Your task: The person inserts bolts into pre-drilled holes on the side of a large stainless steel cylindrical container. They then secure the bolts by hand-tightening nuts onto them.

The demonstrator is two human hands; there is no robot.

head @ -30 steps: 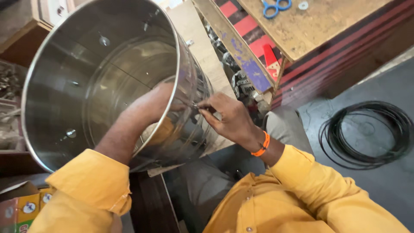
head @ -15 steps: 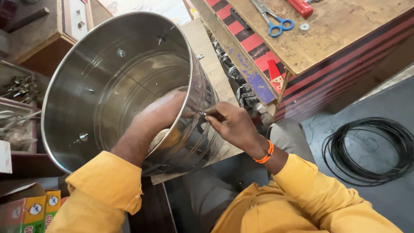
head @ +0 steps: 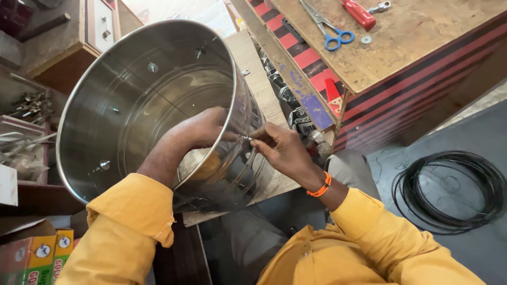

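Observation:
A large shiny steel drum point(head: 132, 100) lies tilted with its open mouth toward me. My left hand point(head: 203, 128) reaches inside it, fingers curled against the inner wall near the rim. My right hand point(head: 280, 150) is outside the drum at the same spot, pinching a thin metal tool or screw point(head: 244, 137) against the wall. What my left fingers hold inside is hidden. An orange band sits on my right wrist point(head: 320, 187). Small bolts stud the inner wall of the drum.
A wooden workbench point(head: 401, 42) at upper right carries blue-handled scissors point(head: 330, 26), a red-handled tool point(head: 359, 14) and a washer. A coil of black cable point(head: 449, 192) lies on the floor at right. Shelves with metal parts point(head: 29, 108) and cardboard boxes point(head: 37, 256) stand at left.
The view has shifted, so the drum sits lower and more to the right in frame. Both hands stay at the same spot on the drum wall.

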